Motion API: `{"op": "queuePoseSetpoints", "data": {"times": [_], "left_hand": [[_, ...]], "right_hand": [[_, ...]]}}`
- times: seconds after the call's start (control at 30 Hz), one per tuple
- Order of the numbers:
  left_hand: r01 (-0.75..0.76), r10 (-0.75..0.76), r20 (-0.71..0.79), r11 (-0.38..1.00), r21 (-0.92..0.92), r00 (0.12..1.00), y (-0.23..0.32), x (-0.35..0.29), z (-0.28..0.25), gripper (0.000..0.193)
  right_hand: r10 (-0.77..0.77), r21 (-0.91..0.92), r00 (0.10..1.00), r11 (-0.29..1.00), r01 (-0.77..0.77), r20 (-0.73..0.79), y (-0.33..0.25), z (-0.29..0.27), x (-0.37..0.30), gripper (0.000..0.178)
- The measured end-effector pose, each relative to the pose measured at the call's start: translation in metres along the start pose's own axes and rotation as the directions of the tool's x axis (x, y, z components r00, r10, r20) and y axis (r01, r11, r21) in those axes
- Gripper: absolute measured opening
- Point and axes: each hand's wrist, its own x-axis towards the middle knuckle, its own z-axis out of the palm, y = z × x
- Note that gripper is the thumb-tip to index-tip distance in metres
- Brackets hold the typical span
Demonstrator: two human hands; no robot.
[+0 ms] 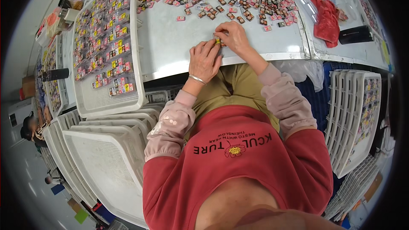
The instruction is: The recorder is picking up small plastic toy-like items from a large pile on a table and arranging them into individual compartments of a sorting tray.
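A left hand (205, 61) and right hand (233, 36) together pinched small printed pieces (217, 41) over a white worktop (170, 38), near many scattered blocks (211, 15).

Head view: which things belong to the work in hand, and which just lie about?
Likely in use: small pieces between the left hand and right hand; loose pieces on the table; loaded white tray.

Apparently just lying about: red cloth; black box; translucent plastic bag.
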Motion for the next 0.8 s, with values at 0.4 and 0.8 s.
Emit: {"op": "queuePoseSetpoints", "data": {"times": [0.4, 0.8], "left_hand": [[0.006, -0.008, 0.05, 0.999, 0.037, 0.999, 0.001, 0.003, 0.0, 0.04], [0.077, -0.074, 0.054, 0.995, -0.06, 0.996, -0.009, 0.021, 0.006, 0.055]], "right_hand": [[0.045, -0.294, 0.993, 0.956, -0.01, 0.113, 0.046, -0.001, 0.082, 0.012], [0.121, 0.189, 0.968, 0.968, -0.165, 0.221, 0.017, -0.026, 0.039, 0.013]]}}
